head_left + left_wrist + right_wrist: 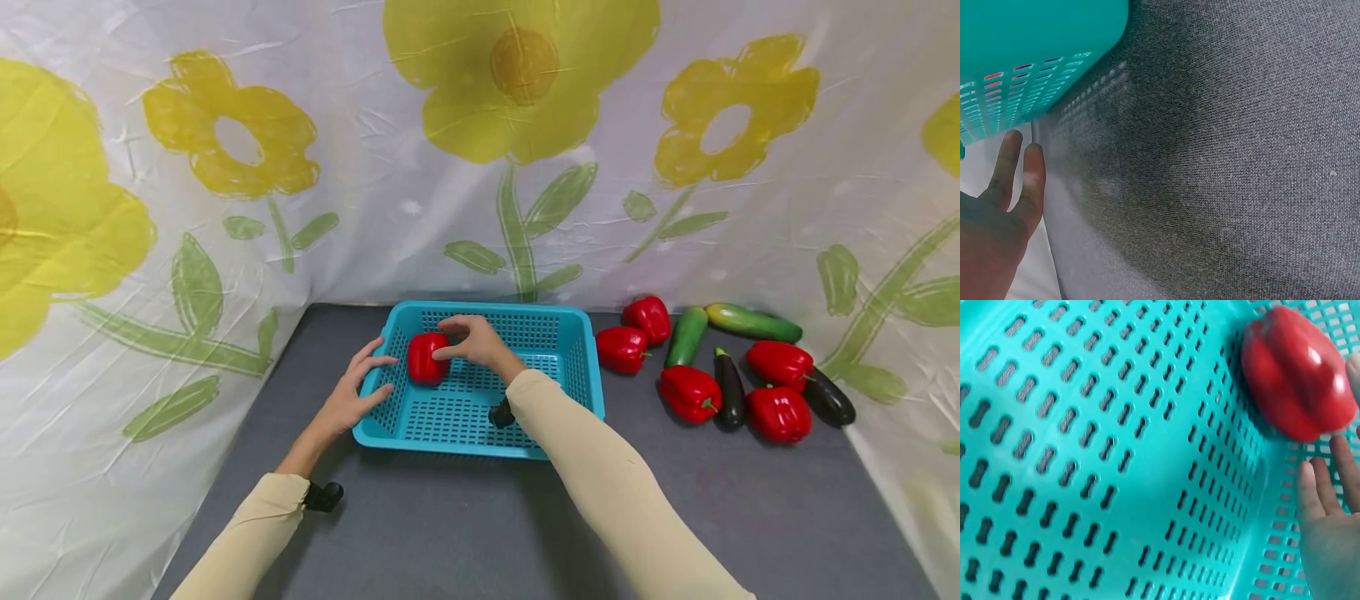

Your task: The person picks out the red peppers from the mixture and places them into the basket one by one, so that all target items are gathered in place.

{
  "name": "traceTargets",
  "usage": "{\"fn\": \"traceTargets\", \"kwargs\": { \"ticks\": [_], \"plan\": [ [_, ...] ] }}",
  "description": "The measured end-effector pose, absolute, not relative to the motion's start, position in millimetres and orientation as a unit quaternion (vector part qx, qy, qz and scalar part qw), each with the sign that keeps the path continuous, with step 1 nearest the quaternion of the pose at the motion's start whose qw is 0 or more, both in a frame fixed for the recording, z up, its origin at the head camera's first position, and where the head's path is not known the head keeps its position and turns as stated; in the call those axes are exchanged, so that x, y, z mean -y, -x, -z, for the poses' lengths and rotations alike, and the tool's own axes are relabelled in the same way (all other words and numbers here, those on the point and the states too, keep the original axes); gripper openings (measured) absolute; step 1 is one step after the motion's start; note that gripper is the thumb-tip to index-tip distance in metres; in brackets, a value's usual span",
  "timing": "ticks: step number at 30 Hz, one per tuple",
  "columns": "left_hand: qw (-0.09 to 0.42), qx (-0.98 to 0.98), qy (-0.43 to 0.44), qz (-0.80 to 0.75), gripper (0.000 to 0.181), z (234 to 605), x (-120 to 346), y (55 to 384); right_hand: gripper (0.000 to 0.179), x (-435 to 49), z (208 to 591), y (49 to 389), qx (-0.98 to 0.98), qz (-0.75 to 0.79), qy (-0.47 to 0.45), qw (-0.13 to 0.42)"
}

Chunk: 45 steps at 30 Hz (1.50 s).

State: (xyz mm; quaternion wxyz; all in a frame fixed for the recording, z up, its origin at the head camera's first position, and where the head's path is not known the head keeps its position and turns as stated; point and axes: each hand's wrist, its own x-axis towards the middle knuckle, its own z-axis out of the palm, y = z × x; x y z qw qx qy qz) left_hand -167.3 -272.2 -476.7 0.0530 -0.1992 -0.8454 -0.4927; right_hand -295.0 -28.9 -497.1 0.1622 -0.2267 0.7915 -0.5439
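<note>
A glossy red bell pepper [426,360] lies in the turquoise perforated basket [480,450], close to its left wall. My right hand [480,343] reaches into the basket, thumb and fingertips right at the pepper's right side. In the right wrist view, extended fingers [1325,494] lie beside one end of the pepper [1297,372]. My left hand [352,396] is spread at the basket's left rim, its fingertips overlapping that rim. Two straight fingers [1032,181] show beneath the basket wall [1041,37] in the left wrist view.
Right of the basket on the dark grey cloth lie several more red bell peppers [690,394], a green cucumber [686,336], a yellow-green zucchini [753,322] and two dark eggplants [730,390]. A flower-printed curtain [405,225] hangs behind the table.
</note>
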Motion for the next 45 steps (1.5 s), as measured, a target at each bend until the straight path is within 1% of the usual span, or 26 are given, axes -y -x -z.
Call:
{"fn": "traceTargets", "kwargs": {
  "ticks": [3,9,17,25,29,36,40,45],
  "plan": [
    [0.054,0.846,0.198,0.493,0.037,474.8,271.4,167.1,0.059,23.1,491.6,295.9,-0.787,0.541,0.243,0.171],
    [0.055,0.848,0.198,0.488,0.037,477.0,272.7,168.8,0.069,10.9,477.5,300.1,-0.772,0.535,0.275,0.204],
    [0.063,0.848,0.196,0.488,0.039,514.9,287.4,182.7,0.078,-12.6,453.9,300.1,-0.774,0.507,0.299,0.232],
    [0.055,0.852,0.194,0.484,0.039,516.5,289.1,183.7,0.08,-45.8,431.0,296.1,-0.761,0.52,0.312,0.231],
    [0.057,0.849,0.195,0.488,0.039,506.8,283.8,178.8,0.076,-66.0,424.7,294.2,-0.757,0.533,0.309,0.217],
    [0.056,0.848,0.2,0.487,0.037,479.6,272.1,167.4,0.05,-101.8,413.1,288.1,-0.772,0.537,0.296,0.165],
    [0.056,0.85,0.199,0.485,0.036,476.0,269.8,165.2,0.038,-122.8,408.7,281.7,-0.781,0.537,0.29,0.132],
    [0.061,0.851,0.199,0.483,0.036,477.0,269.3,165.9,0.033,-148.5,407.0,273.5,-0.78,0.55,0.279,0.108]
  ]
}}
